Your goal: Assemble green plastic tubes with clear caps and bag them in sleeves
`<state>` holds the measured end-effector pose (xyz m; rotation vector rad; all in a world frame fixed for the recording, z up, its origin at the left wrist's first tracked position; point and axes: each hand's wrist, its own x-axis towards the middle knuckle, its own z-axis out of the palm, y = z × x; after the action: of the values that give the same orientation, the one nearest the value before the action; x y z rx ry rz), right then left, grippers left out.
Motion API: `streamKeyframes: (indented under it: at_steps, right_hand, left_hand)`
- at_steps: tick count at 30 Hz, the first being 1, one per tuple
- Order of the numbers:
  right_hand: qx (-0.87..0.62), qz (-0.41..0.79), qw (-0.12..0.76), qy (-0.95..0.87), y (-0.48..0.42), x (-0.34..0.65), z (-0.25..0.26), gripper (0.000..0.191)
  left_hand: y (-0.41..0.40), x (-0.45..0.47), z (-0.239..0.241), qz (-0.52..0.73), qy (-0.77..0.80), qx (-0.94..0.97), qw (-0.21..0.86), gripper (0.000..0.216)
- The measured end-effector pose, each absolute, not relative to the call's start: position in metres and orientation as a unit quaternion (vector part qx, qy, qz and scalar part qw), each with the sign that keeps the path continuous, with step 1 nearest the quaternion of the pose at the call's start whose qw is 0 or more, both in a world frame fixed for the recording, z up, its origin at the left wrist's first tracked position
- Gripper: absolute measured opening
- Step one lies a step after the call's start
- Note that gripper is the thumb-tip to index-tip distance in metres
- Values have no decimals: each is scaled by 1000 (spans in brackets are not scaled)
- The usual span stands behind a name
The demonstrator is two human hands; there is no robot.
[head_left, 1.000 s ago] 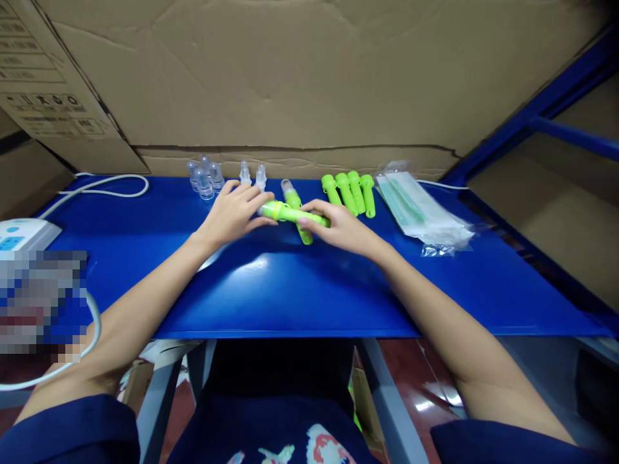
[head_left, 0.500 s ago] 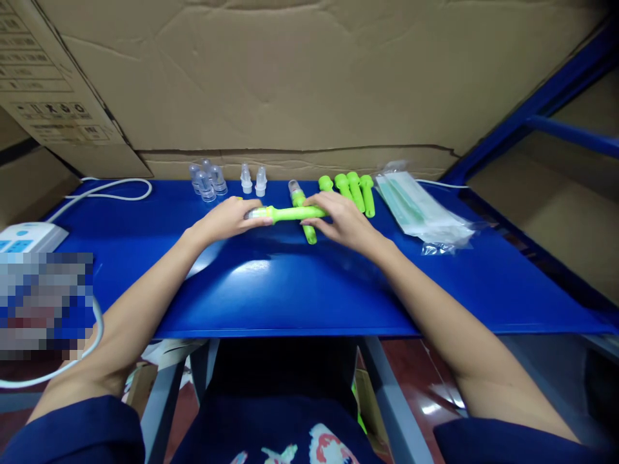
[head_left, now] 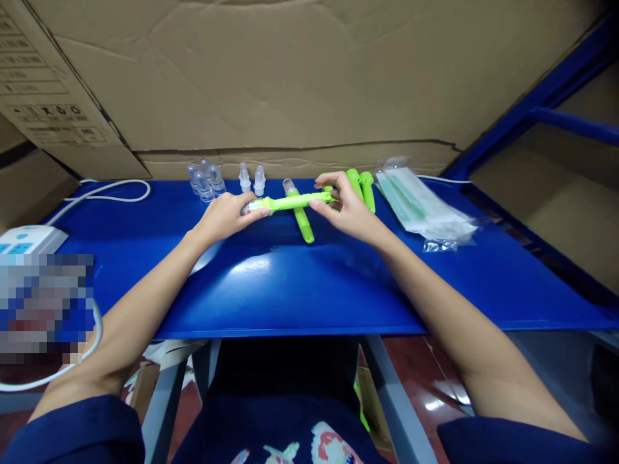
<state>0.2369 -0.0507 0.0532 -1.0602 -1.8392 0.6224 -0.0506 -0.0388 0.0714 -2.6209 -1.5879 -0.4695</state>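
A long lime-green plastic tube with a clear tip is held level just above the blue table. My left hand pinches its clear left end, and my right hand grips its right end with fingers curled. A second green tube with a clear cap lies on the table beneath, pointing toward me. Behind my right hand lie more green tubes side by side, partly hidden by my fingers.
Several clear caps and two small white-tipped caps stand along the back edge. Sealed clear plastic packets lie at the right. A white power strip and cable sit at the left. Cardboard sheets rise behind the table.
The held green tube has risen and shifted slightly away from me. My right hand slid along it to the right end, nearer the row of green tubes.
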Motion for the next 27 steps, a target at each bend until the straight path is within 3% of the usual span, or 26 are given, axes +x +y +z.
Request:
streamKeyframes:
  at_steps: [4, 9, 14, 22, 27]
  right_hand:
    - [-434, 349, 416, -719, -47, 239, 53, 62]
    - [-402, 335, 480, -704, -47, 238, 56, 69]
    - [-416, 397, 417, -704, -48, 242, 59, 65]
    - [-418, 336, 484, -692, -44, 258, 68, 64]
    - [-395, 351, 487, -695, -42, 247, 57, 66]
  left_hand:
    - [-37, -52, 68, -168, -505, -846, 38, 56]
    - [-39, -51, 68, -177, -516, -838, 12, 59]
    - [-39, -48, 68, -202, -491, -846, -49, 62]
    - [-37, -54, 72, -263, -482, -828, -109, 60]
    - [-40, -53, 72, -224, -462, -849, -129, 54]
